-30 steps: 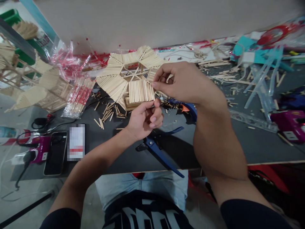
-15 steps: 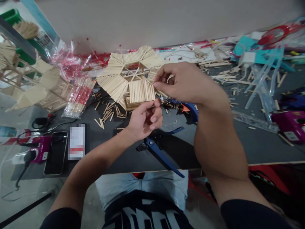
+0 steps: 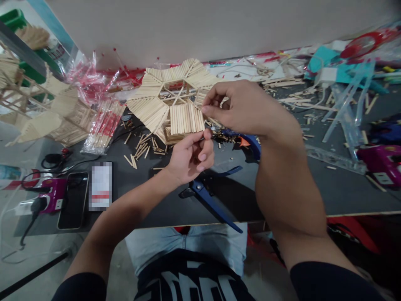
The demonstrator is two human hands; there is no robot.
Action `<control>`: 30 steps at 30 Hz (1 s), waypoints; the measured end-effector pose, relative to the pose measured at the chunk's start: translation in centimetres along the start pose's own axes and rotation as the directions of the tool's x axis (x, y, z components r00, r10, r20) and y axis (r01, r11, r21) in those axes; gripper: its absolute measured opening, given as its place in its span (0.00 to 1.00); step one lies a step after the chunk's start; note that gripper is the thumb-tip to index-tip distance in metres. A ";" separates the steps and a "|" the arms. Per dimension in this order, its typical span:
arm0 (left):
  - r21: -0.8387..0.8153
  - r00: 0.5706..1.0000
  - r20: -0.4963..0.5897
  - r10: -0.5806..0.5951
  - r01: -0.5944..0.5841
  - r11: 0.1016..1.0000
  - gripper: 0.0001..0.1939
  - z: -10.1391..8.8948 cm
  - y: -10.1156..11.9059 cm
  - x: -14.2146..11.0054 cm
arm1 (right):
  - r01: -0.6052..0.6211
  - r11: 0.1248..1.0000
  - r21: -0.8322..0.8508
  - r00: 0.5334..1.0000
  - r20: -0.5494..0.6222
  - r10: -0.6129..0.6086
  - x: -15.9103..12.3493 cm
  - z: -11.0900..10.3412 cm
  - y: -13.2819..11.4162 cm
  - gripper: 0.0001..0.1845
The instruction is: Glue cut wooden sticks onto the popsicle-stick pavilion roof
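A model roof of thin wooden sticks (image 3: 148,110), ring-shaped with sloping panels, stands on the dark table. My right hand (image 3: 230,104) pinches at the right edge of its front panel (image 3: 187,119), thumb and forefinger on an end stick. Below that panel, my left hand (image 3: 192,156) has its fingers curled and its thumb and fingertips at the lower right corner, closed on the stick's lower end. The blue-handled cutter (image 3: 208,198) lies just under my left hand. A blue tool with an orange part (image 3: 244,142) is partly hidden beside my right wrist.
Another stick model (image 3: 53,110) stands at the left beside a plastic-wrapped bundle of sticks (image 3: 103,127). Cut stick pieces (image 3: 140,146) lie around the model. Two phones (image 3: 73,200) and a purple power adapter (image 3: 54,194) sit front left. Clear plastic strips (image 3: 346,104) lie at right.
Almost nothing differs. Both hands stay at the same edge of the front panel, with only a very slight shift to the right of my right hand and forearm.
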State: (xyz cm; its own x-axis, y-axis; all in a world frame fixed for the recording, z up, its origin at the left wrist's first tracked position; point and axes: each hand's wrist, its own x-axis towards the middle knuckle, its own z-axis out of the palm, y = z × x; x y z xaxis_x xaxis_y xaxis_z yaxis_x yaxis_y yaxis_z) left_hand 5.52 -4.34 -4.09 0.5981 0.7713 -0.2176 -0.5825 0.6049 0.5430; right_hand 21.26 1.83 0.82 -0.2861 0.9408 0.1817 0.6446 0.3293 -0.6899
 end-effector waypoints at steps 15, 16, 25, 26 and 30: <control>0.003 1.000 0.021 0.006 -0.006 1.000 0.17 0.1 0.0 0.0 | -0.010 1.000 0.028 1.000 0.003 0.010 0.0 0.2 0.2 0.09; -0.001 1.000 0.022 0.007 -0.007 1.000 0.17 0.0 0.0 0.0 | -0.013 0.999 0.029 1.000 0.002 0.013 0.0 0.2 0.3 0.09; -0.026 1.000 0.031 0.000 0.001 1.000 0.19 -0.1 0.1 0.0 | -0.049 0.999 0.004 0.999 -0.001 0.049 -0.1 0.2 -0.3 0.06; -0.027 0.999 0.035 0.000 0.001 1.000 0.19 -0.1 0.1 0.0 | -0.048 0.999 0.006 0.999 0.002 0.048 -0.1 0.2 -0.3 0.07; -0.030 0.999 0.035 -0.008 0.009 1.000 0.18 -0.2 0.0 0.1 | -0.025 0.999 0.023 1.000 0.001 0.025 0.0 0.2 0.0 0.07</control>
State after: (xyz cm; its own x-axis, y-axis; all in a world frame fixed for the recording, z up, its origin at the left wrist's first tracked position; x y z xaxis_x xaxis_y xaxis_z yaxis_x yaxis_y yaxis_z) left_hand 5.50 -4.19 -4.24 0.6219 0.7588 -0.1933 -0.5931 0.6177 0.5164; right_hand 21.12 1.78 0.63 -0.2706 0.9486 0.1644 0.6350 0.3042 -0.7101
